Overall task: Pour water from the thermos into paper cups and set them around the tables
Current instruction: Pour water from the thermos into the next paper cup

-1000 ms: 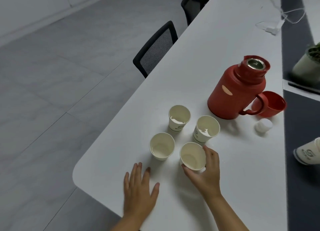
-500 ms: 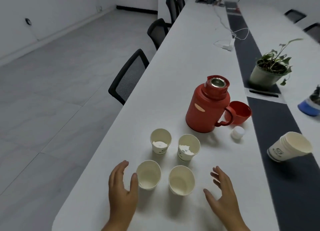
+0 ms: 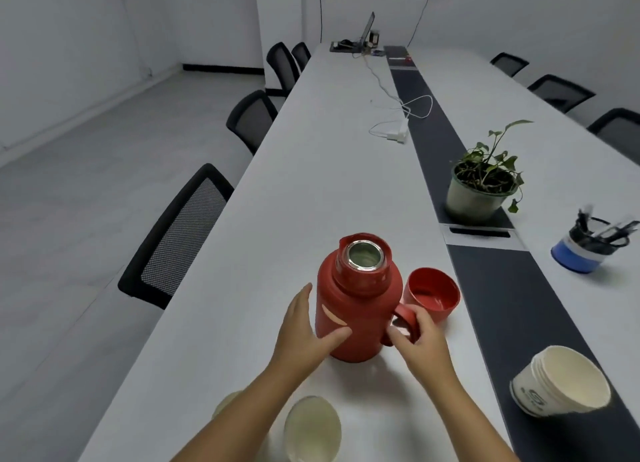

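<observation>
The red thermos stands upright on the white table with its steel mouth uncovered. My left hand cups its left side, thumb across the front. My right hand curls around the handle on the right. Its red lid cup sits mouth-up just behind the handle. Two paper cups show at the bottom edge: one between my forearms, another mostly hidden behind my left forearm.
A stack of paper cups lies on its side on the dark centre strip at the right. Farther back stand a potted plant and a blue pen holder. Black chairs line the table's left edge. A white charger cable lies mid-table.
Both hands left the paper cups and moved forward to the thermos, the left onto its body, the right onto its handle. The view tilted up, pushing the cups to the bottom edge.
</observation>
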### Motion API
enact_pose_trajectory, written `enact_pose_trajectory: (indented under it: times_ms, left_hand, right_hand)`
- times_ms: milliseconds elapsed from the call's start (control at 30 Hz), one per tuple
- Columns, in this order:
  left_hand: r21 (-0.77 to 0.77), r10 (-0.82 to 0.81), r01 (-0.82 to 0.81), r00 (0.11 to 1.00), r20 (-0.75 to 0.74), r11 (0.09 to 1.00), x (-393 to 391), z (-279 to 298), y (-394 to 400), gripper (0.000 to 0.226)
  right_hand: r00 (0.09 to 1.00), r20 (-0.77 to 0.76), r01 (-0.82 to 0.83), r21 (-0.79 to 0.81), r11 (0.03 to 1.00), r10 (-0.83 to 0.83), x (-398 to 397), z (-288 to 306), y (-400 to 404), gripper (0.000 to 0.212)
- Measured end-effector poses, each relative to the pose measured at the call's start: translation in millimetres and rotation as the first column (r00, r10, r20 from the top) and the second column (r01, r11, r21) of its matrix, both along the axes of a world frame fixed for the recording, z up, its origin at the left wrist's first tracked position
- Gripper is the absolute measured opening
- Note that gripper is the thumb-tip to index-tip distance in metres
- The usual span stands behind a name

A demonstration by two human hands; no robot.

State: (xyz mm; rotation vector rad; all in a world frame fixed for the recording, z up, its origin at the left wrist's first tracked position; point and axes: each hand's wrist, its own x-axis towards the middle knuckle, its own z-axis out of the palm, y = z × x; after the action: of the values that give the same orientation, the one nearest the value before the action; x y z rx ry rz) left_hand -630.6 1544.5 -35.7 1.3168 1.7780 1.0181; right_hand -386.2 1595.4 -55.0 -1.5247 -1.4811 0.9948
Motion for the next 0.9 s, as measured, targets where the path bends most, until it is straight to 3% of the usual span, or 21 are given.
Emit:
enact_pose_trajectory:
  times_ms: [33, 67, 167, 233, 400, 600, 800, 900]
  left_hand:
    - [-0.009, -0.047, 0.047, 0.998, 0.035, 0.999, -1.5, 6.3, 11.1, 0.12]
    - [-0.008, -0.096, 0.097, 0.991, 0.09, 0.995, -3.8, 13.5, 19.5, 0.116]
    - [0.014, -0.217, 0.217, 0.969, 0.115, 0.976, -11.6, 32.4, 28.8, 0.106]
    - [0.031, -0.222, 0.221, 0.971, 0.085, 0.975, -13.3, 39.8, 27.3, 0.108]
    - [0.059, -0.188, 0.186, 0.981, 0.04, 0.981, -1.3, 56.2, 1.8, 0.101]
    - [0.139, -0.175, 0.167, 0.983, 0.051, 0.976, 38.9, 90.9, -53.4, 0.104]
    - [0.164, -0.144, 0.117, 0.976, 0.165, 0.98, 85.4, 107.6, -116.2, 0.094]
    - [0.16, -0.146, 0.11, 0.96, 0.238, 0.981, 104.5, 106.3, -149.6, 0.096]
  right_hand:
    - [0.999, -0.05, -0.005, -0.04, 0.999, 0.003, -3.9, 0.4, 7.1, 0.016]
    - [0.997, -0.082, -0.003, -0.07, 0.998, -0.003, -6.7, -1.7, 12.0, 0.014]
    - [0.995, -0.067, 0.076, -0.054, 0.996, -0.079, -13.7, -13.2, 14.6, 0.025]
    - [0.992, -0.01, 0.122, -0.026, 0.992, -0.123, -16.4, -16.0, 10.1, 0.033]
    - [0.988, -0.04, 0.151, 0.019, 0.988, -0.15, -7.6, 0.3, -17.6, 0.043]
    - [0.993, -0.034, 0.12, 0.093, 0.988, -0.118, 37.0, 70.5, -73.1, 0.037]
    - [0.985, 0.131, 0.091, 0.166, 0.982, -0.113, 83.6, 130.0, -138.9, 0.042]
    - [0.948, 0.306, 0.017, 0.228, 0.974, -0.088, 108.7, 146.7, -171.3, 0.045]
